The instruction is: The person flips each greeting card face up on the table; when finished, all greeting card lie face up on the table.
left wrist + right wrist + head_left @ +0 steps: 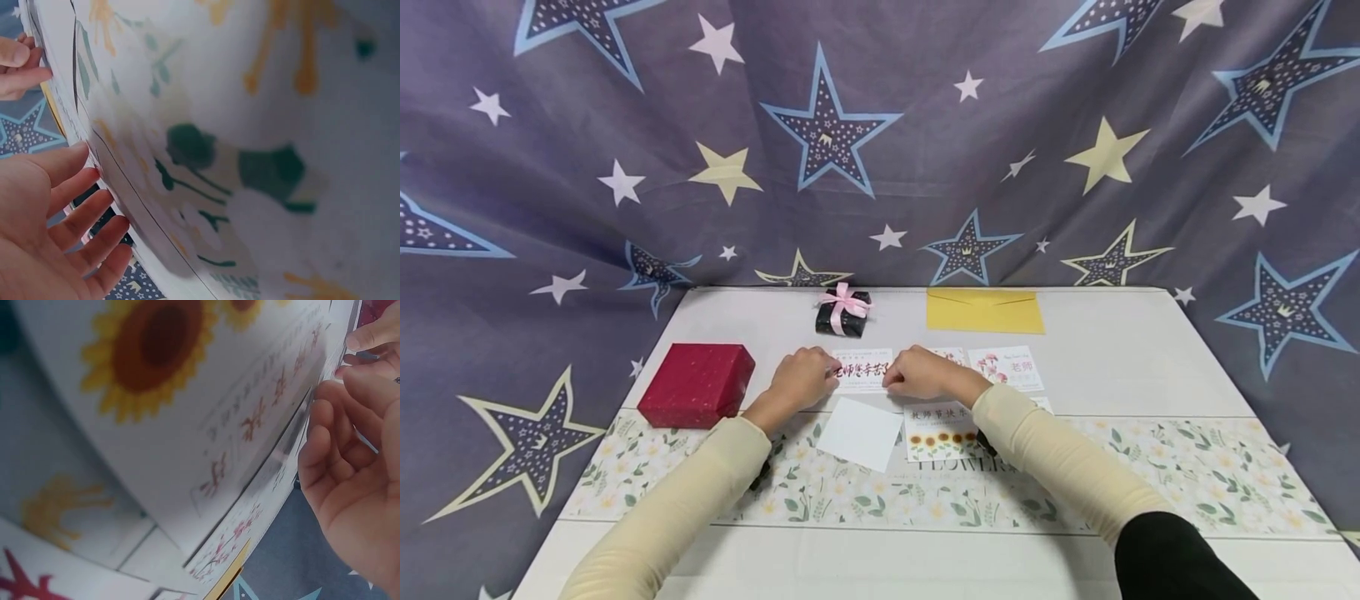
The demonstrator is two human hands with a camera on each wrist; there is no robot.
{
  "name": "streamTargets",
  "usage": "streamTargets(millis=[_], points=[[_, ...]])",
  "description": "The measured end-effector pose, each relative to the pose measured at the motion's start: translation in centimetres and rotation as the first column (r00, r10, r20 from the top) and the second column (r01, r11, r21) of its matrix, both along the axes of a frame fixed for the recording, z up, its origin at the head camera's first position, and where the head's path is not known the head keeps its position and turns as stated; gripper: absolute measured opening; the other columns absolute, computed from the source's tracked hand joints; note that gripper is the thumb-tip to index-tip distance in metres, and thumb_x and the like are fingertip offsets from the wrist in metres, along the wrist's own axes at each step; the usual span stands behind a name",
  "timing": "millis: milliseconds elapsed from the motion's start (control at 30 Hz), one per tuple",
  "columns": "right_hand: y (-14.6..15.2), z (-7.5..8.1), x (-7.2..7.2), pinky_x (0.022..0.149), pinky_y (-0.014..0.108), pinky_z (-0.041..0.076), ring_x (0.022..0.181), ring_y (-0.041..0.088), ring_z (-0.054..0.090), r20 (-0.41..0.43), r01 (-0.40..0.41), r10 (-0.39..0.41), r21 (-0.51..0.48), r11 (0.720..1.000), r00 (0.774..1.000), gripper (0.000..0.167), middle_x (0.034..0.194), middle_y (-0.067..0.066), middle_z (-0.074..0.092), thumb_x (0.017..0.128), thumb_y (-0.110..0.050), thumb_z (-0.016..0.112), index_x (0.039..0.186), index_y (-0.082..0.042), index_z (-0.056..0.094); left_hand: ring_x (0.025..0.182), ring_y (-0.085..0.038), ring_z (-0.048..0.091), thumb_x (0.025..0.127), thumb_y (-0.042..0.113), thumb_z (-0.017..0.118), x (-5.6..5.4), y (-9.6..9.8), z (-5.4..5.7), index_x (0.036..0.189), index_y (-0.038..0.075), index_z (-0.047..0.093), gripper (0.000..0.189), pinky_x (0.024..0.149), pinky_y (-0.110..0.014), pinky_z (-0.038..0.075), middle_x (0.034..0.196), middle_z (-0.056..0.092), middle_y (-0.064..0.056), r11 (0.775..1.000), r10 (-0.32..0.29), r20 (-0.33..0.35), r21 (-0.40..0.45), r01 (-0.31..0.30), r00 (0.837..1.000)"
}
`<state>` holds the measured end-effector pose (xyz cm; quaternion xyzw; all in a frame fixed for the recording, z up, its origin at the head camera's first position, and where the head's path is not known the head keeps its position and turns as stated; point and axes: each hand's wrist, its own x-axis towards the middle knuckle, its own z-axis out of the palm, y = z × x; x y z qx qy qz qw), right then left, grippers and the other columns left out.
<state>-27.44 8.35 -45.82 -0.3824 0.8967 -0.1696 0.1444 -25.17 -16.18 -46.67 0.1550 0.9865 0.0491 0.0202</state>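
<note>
A white card with red script (863, 372) lies flat between my two hands in the head view. My left hand (806, 377) is at its left edge, and the left wrist view shows that hand's fingers (81, 219) relaxed and apart. At the card's right edge is my right hand (925, 372), its fingers (325, 444) loosely bent in the right wrist view. Nothing shows between the fingers of either hand. Just below lie a blank white card (860, 433) and a sunflower card (942, 442). A card with pink flowers (1003, 368) lies right of my right hand.
A red box (696, 385) stands at the left of the table (1120, 358). Toward the back are a small black gift box (852, 323) with a pink bow and a yellow envelope (985, 310). A star-patterned curtain (917, 167) hangs behind.
</note>
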Motion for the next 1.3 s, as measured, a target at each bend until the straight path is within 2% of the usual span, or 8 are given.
streamTargets(millis=[233,433,500,600,767,933,1100,1300], points=[[0.2,0.2,0.4,0.105,0.040,0.047,0.078,0.006,0.064,-0.001,-0.015,0.015,0.011,1.000,1.000,0.021,0.093,-0.006,0.078,0.098,-0.020,0.066,0.114,-0.017,0.079,0.116,-0.036,0.065,0.094,0.027,0.070,0.8,-0.3,0.1,0.127,0.015,0.073,0.035,0.095,-0.053,0.052,0.127,0.070,-0.013,1.000,-0.017,0.008,0.007,0.017,1.000],[1.0,0.2,0.9,0.082,0.030,0.048,0.062,0.005,0.046,-0.001,-0.029,0.029,-0.015,0.999,1.000,0.020,0.071,-0.006,0.065,0.096,-0.017,0.066,0.112,-0.013,0.078,0.118,-0.037,0.064,0.095,0.026,0.069,1.7,-0.9,0.5,0.127,0.015,0.073,0.034,0.097,-0.053,0.052,0.129,0.069,-0.014,0.998,-0.056,0.013,0.018,0.056,0.998],[1.2,0.2,1.1,0.077,0.027,0.049,0.064,0.003,0.048,0.007,-0.024,0.024,-0.023,0.999,1.000,0.022,0.075,-0.005,0.068,0.096,-0.017,0.067,0.113,-0.012,0.078,0.118,-0.037,0.064,0.095,0.025,0.068,2.1,-1.1,0.7,0.125,0.016,0.074,0.032,0.096,-0.054,0.052,0.128,0.070,-0.014,0.997,-0.069,0.014,0.026,0.069,0.998],[1.4,0.3,1.5,0.080,0.026,0.051,0.067,0.002,0.052,0.010,-0.022,0.022,-0.023,1.000,1.000,0.026,0.082,-0.005,0.073,0.095,-0.018,0.068,0.118,-0.011,0.076,0.117,-0.038,0.064,0.094,0.025,0.069,2.8,-1.3,1.0,0.123,0.015,0.074,0.031,0.096,-0.055,0.052,0.127,0.070,-0.015,0.996,-0.083,0.019,0.047,0.082,0.996],[1.5,0.5,2.4,0.084,0.031,0.051,0.066,0.005,0.053,0.019,-0.037,0.037,-0.028,0.999,0.999,0.025,0.080,-0.005,0.071,0.095,-0.017,0.068,0.119,-0.011,0.076,0.115,-0.037,0.065,0.094,0.026,0.071,4.1,-1.3,1.4,0.122,0.013,0.075,0.031,0.096,-0.055,0.052,0.125,0.071,-0.015,0.992,-0.111,0.029,0.068,0.109,0.993],[1.7,0.3,3.4,0.081,0.027,0.053,0.069,0.002,0.056,0.029,-0.048,0.049,-0.044,0.998,0.998,0.026,0.085,-0.007,0.073,0.095,-0.016,0.067,0.119,-0.010,0.076,0.115,-0.035,0.065,0.092,0.026,0.074,5.5,-1.2,1.4,0.123,0.013,0.074,0.034,0.097,-0.053,0.052,0.125,0.071,-0.012,0.988,-0.136,0.043,0.084,0.133,0.990],[2.2,-0.2,4.0,0.079,0.026,0.050,0.068,0.001,0.052,0.015,-0.048,0.049,-0.039,0.998,0.999,0.024,0.077,-0.010,0.065,0.095,-0.018,0.067,0.116,-0.014,0.077,0.117,-0.032,0.064,0.090,0.024,0.078,7.0,-1.3,1.5,0.124,0.012,0.074,0.037,0.100,-0.052,0.051,0.125,0.071,-0.009,0.977,-0.174,0.071,0.138,0.163,0.982],[2.4,-0.4,4.4,0.066,0.024,0.044,0.059,0.002,0.044,0.011,-0.059,0.060,-0.059,0.996,0.998,0.012,0.065,-0.011,0.051,0.095,-0.016,0.066,0.097,-0.018,0.077,0.118,-0.031,0.064,0.086,0.020,0.081,8.1,-1.6,1.3,0.124,0.011,0.074,0.039,0.102,-0.052,0.050,0.126,0.071,-0.009,0.964,-0.225,0.058,0.161,0.213,0.973]])
